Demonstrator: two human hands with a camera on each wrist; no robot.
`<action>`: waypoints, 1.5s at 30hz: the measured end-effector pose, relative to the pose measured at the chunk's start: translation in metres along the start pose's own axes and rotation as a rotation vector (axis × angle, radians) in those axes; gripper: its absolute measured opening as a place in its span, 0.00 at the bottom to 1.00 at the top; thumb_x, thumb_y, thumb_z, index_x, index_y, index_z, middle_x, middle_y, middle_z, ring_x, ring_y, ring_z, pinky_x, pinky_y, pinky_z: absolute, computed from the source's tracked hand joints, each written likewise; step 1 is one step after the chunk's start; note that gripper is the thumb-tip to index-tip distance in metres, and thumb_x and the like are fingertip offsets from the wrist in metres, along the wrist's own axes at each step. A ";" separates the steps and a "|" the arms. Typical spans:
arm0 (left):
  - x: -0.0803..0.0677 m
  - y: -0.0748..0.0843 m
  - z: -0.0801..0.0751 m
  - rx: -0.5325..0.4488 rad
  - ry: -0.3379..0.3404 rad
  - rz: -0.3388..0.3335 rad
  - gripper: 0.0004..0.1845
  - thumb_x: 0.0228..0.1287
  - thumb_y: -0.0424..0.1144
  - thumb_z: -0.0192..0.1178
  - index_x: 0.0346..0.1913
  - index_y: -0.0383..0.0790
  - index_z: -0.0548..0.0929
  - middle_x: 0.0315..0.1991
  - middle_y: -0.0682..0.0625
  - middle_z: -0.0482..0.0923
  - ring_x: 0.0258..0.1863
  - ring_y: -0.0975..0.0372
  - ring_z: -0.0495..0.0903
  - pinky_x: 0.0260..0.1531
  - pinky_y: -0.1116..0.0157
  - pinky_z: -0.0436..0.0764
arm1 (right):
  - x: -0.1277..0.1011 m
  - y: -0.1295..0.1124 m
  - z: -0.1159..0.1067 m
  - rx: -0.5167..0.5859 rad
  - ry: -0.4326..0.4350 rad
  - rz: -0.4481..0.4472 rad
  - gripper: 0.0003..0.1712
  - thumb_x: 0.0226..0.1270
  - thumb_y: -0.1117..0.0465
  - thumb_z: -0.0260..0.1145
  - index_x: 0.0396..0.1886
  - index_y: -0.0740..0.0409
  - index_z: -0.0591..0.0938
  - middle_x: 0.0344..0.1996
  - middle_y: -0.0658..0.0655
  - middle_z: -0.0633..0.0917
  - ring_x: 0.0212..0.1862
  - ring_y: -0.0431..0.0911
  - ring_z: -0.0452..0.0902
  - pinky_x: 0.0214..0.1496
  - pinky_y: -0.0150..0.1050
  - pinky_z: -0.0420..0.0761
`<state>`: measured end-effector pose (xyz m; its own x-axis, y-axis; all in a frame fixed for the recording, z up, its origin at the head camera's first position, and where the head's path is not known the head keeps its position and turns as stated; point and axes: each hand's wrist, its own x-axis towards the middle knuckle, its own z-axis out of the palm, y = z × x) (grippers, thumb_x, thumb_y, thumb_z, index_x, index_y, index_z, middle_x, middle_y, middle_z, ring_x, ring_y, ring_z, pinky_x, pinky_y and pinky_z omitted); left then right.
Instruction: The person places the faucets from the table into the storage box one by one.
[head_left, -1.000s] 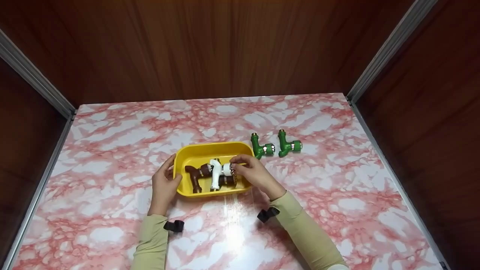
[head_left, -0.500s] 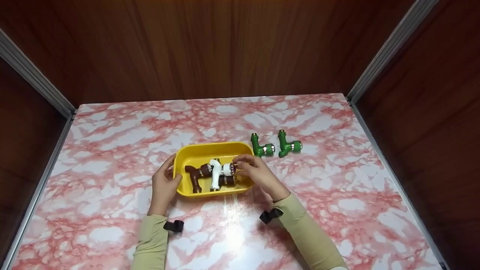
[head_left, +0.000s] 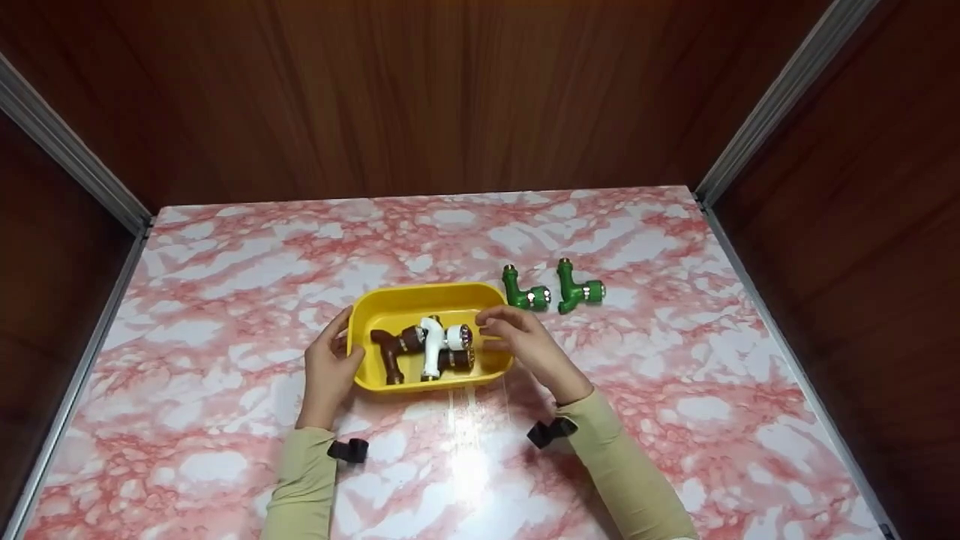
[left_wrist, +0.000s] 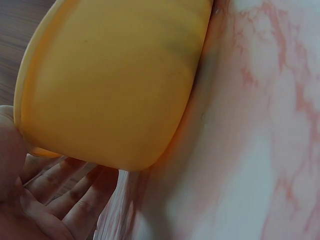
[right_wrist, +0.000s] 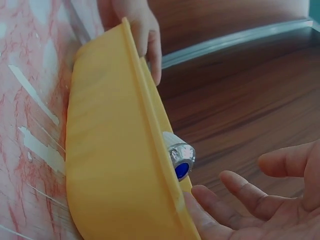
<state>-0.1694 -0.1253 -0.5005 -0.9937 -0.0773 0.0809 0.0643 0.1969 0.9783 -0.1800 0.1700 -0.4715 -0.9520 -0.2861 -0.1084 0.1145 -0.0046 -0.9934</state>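
Note:
A yellow plastic tub [head_left: 409, 296] stands on the table. My left hand [head_left: 330, 370] holds its left end, the thumb over the rim and the fingers along the outside; the left wrist view shows this hand [left_wrist: 55, 195] at the tub wall [left_wrist: 110, 85]. Inside lie a brown tap [head_left: 390, 356], a white tap [head_left: 433, 349] and another brown tap [head_left: 456, 359], partly hidden under the white one. My right hand [head_left: 536, 349] is over the tub's right end with loosely bent fingers and nothing between them. In the right wrist view the white tap's knob [right_wrist: 181, 159] shows apart from those fingers.
Two green taps, a nearer one [head_left: 523, 291] and a farther one [head_left: 577, 289], lie on the pink marbled table [head_left: 247, 262] to the right of the tub. Wooden panels [head_left: 420, 97] enclose the back and both sides.
My right hand has let go of the white tap's knob and drawn back to the right. The left hand and the tub have stayed in place.

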 end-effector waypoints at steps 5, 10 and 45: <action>0.000 0.000 0.000 -0.002 0.004 -0.015 0.33 0.55 0.18 0.54 0.67 0.34 0.69 0.62 0.36 0.69 0.51 0.44 0.76 0.34 0.74 0.78 | -0.005 -0.003 -0.004 0.008 0.006 -0.019 0.19 0.73 0.62 0.53 0.54 0.76 0.73 0.53 0.71 0.74 0.54 0.59 0.73 0.59 0.57 0.71; -0.001 0.001 0.000 0.004 0.009 -0.015 0.34 0.55 0.17 0.54 0.68 0.34 0.69 0.63 0.36 0.69 0.51 0.43 0.76 0.32 0.73 0.79 | -0.009 -0.006 -0.009 0.032 0.031 -0.008 0.19 0.73 0.61 0.53 0.54 0.73 0.73 0.53 0.69 0.75 0.53 0.57 0.75 0.59 0.53 0.72; 0.002 -0.002 0.001 0.005 0.010 -0.008 0.33 0.55 0.18 0.54 0.67 0.33 0.69 0.61 0.35 0.70 0.50 0.43 0.76 0.35 0.75 0.78 | -0.021 -0.006 -0.029 0.139 0.076 0.026 0.20 0.74 0.60 0.53 0.57 0.72 0.72 0.54 0.75 0.73 0.56 0.70 0.68 0.57 0.56 0.73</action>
<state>-0.1715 -0.1254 -0.5024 -0.9932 -0.0889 0.0754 0.0562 0.2010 0.9780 -0.1694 0.2042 -0.4640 -0.9664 -0.2147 -0.1413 0.1720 -0.1320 -0.9762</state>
